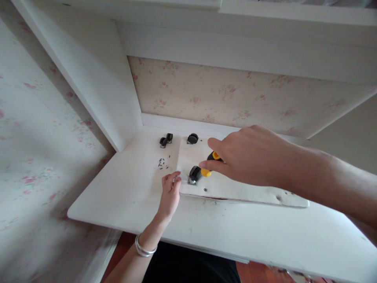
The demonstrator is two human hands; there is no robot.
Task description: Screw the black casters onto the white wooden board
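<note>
My right hand (238, 155) is closed around the black-and-yellow handle of what looks like a screwdriver (206, 172). The tool's yellow end sits beside a black caster wheel (194, 173), whose metal plate rests on a white board (235, 192); the tool's tip is hidden. At the board's left edge, my left hand (170, 188) has its fingers curled, with thumb and forefinger close together. Whatever is between those fingertips is too small to make out. A second black caster (193, 138) stands near the far left corner of the board.
Two loose casters (166, 140) lie on the white desk (126, 188) left of the board. Several small dark screws (161, 163) are scattered nearer me. A white side panel (88, 70) rises at left, and a shelf (235, 51) overhangs the back.
</note>
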